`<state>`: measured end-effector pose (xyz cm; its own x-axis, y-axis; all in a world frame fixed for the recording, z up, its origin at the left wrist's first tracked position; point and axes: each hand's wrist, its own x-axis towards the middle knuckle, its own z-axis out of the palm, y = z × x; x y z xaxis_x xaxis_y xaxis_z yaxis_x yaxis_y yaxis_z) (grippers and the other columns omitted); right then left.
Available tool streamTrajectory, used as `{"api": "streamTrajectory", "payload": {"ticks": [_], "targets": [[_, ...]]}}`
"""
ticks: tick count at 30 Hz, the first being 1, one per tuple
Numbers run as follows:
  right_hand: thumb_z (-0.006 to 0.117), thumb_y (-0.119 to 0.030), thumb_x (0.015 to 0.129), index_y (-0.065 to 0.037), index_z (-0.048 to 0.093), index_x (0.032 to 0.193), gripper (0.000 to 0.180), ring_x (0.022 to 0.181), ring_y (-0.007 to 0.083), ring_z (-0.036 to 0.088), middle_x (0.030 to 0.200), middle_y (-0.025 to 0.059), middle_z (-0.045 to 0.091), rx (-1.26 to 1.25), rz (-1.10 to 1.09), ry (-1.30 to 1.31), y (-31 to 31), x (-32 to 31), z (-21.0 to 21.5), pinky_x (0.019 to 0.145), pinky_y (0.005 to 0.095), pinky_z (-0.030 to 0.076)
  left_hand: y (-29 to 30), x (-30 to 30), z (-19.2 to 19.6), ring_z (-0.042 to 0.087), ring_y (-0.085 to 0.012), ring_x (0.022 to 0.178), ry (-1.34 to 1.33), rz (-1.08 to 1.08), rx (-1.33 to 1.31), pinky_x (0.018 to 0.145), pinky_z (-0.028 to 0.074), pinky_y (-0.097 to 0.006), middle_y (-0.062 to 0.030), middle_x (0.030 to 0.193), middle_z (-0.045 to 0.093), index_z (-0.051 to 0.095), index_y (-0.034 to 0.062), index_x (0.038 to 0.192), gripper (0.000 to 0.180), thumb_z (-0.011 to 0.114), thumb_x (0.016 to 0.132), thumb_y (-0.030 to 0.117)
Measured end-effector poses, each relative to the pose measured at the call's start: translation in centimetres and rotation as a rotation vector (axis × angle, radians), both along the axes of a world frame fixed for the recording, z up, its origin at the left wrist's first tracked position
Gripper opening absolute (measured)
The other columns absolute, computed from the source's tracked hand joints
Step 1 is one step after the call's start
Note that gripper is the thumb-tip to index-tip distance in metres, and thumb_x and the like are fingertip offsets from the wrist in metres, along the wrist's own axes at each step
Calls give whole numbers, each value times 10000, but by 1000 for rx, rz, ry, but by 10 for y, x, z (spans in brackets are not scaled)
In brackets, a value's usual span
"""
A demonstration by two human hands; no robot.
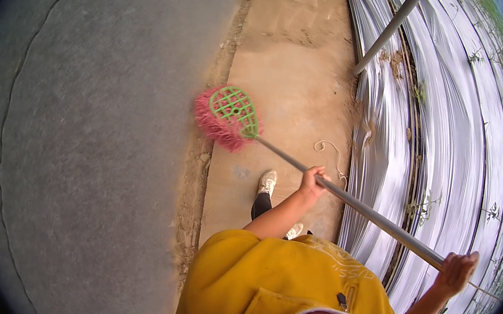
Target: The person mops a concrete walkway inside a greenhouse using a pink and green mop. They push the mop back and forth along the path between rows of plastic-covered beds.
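Note:
A long-handled mop is slanted across my front, its fluffy pink head (222, 129) backed by a green lattice frame (236, 106). The head is at the boundary between grey pavement and the tan strip; I cannot tell whether it touches the ground. My left hand (315, 180) is wrapped round the grey metal pole (370, 213) partway along. Farther right, my right hand (457, 271) grips the pole's other end, beyond which a thin cord (486, 291) trails away.
Grey pavement (103, 139) with a long crack spans the left side. Beneath me runs a tan strip (292, 80) with a loose string (334, 149) on it. White plastic sheeting (455, 138) with small plants covers the right side, and a slanted post (392, 30) rises there.

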<state>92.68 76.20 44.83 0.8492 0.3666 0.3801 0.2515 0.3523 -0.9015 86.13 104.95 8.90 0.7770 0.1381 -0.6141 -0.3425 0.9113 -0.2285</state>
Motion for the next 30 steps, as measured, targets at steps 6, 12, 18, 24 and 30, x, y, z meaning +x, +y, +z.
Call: {"api": "streamTrajectory", "payload": {"ticks": [6, 12, 18, 24, 30], "targets": [[448, -189, 901, -100, 386, 731, 201, 316, 29, 264, 421, -54, 329, -106, -141, -27, 74, -1, 13, 382, 197, 348, 34, 58, -22, 414, -176, 456, -50, -96, -139, 467, 403, -272, -37, 505, 423, 395, 92, 565, 232, 560, 715, 29], [467, -174, 885, -88, 428, 702, 206, 340, 39, 252, 441, -47, 323, -162, -18, 227, 148, -4, -66, 376, 219, 314, 101, -32, -87, 427, -151, 432, 275, 39, 42, 445, 391, -280, -11, 481, 406, 405, 107, 579, 218, 539, 718, 6], [473, -171, 890, -94, 408, 711, 206, 307, 30, 277, 407, -56, 315, -16, 7, 120, 81, 19, -39, 344, 194, 326, 85, 3, -36, 436, -149, 462, 122, -2, 56, 485, 408, -272, -31, 515, 417, 396, 85, 577, 215, 523, 741, 31], [498, -200, 880, -93, 421, 727, 202, 307, 26, 287, 403, -61, 333, -25, 29, -75, 40, 14, 19, 361, 201, 342, 22, 55, -9, 430, -173, 484, -25, -108, -94, 492, 409, -286, -45, 512, 406, 392, 82, 566, 220, 553, 715, 62], [553, -180, 840, -82, 406, 693, 229, 342, 47, 264, 447, -46, 327, -100, 17, 174, 110, -2, -56, 370, 218, 292, 63, -8, -91, 419, -142, 414, 160, 33, -77, 436, 401, -272, -5, 481, 414, 406, 101, 570, 214, 540, 720, 27]]}}
